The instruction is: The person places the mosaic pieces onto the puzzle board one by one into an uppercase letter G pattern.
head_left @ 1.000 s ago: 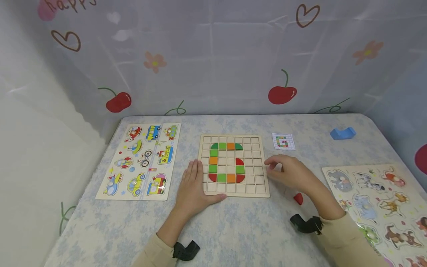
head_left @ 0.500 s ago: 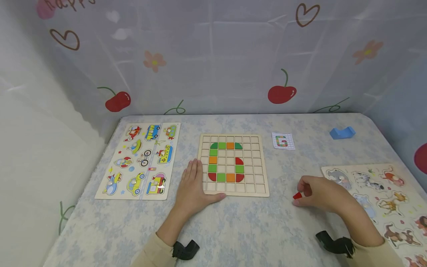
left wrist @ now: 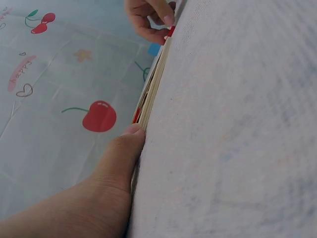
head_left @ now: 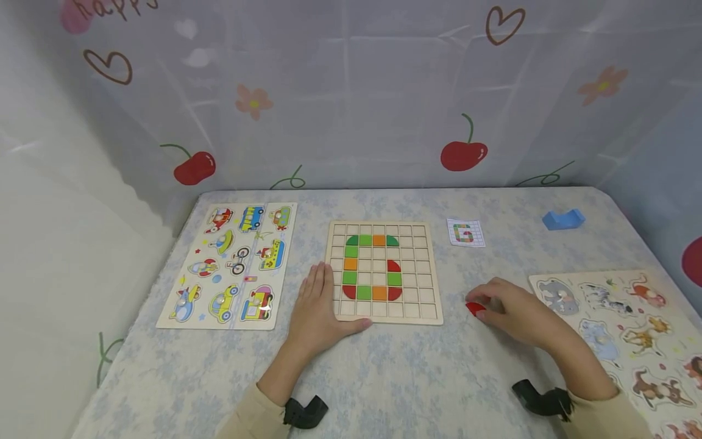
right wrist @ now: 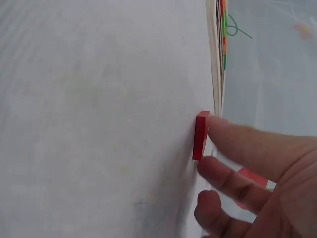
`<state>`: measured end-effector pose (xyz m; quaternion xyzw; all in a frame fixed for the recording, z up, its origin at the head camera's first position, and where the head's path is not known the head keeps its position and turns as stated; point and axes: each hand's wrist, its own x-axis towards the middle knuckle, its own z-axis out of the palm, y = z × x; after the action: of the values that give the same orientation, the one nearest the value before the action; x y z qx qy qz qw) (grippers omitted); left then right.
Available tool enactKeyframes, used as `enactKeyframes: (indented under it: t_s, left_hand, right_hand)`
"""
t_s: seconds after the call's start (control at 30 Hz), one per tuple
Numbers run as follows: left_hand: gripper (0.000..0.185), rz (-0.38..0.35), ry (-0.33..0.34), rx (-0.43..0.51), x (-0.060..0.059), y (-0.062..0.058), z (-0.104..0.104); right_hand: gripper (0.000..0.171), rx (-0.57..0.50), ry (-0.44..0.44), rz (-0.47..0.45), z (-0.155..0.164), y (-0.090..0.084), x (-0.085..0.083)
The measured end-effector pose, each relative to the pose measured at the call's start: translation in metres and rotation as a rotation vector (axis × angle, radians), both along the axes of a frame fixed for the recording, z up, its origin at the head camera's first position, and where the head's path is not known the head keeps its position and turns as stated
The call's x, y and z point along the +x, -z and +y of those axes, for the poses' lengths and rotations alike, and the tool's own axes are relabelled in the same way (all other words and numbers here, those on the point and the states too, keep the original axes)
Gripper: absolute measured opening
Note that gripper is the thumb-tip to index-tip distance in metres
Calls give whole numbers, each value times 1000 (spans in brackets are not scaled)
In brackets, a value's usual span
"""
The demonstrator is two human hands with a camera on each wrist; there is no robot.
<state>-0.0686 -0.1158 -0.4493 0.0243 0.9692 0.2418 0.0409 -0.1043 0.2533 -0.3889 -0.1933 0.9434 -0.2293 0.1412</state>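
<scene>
A wooden grid board (head_left: 421,294) lies mid-table with green, orange and red tiles forming a letter shape. My left hand (head_left: 318,302) lies flat at the board's left front corner, fingers straight, and its thumb (left wrist: 128,141) touches the board's edge (left wrist: 154,82). My right hand (head_left: 504,306) is right of the board, just above the cloth. Its fingertips pinch a small red piece (head_left: 475,308). In the right wrist view the red piece (right wrist: 200,135) sits under the index finger, close to the board's edge (right wrist: 217,74).
A pattern card (head_left: 466,233) showing the letter lies behind the board on the right, and a blue block (head_left: 563,219) sits further right. A vehicle peg puzzle (head_left: 230,265) lies left, an animal peg puzzle (head_left: 620,329) right. A printed curtain hangs behind the table.
My right hand left the board's right edge, drew back to the red piece on the cloth, took it, and now carries it left toward the board. The left hand has not moved.
</scene>
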Motion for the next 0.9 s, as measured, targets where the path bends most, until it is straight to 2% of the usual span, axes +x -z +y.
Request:
enactKeyframes:
  t_s: [0.2, 0.43, 0.6, 0.9]
  left_hand:
    - [135, -6, 5, -5, -1, 0, 0]
    - [135, 3, 3, -5, -1, 0, -1]
    - [136, -10, 1, -2, -1, 0, -1]
    - [134, 19, -1, 3, 1, 0, 1]
  right_hand:
    - [23, 56, 66, -22, -6, 1, -2]
    - [19, -76, 7, -65, -14, 1, -5]
    - [18, -116, -2, -96, -22, 1, -11]
    - [16, -260, 39, -96, -60, 2, -33]
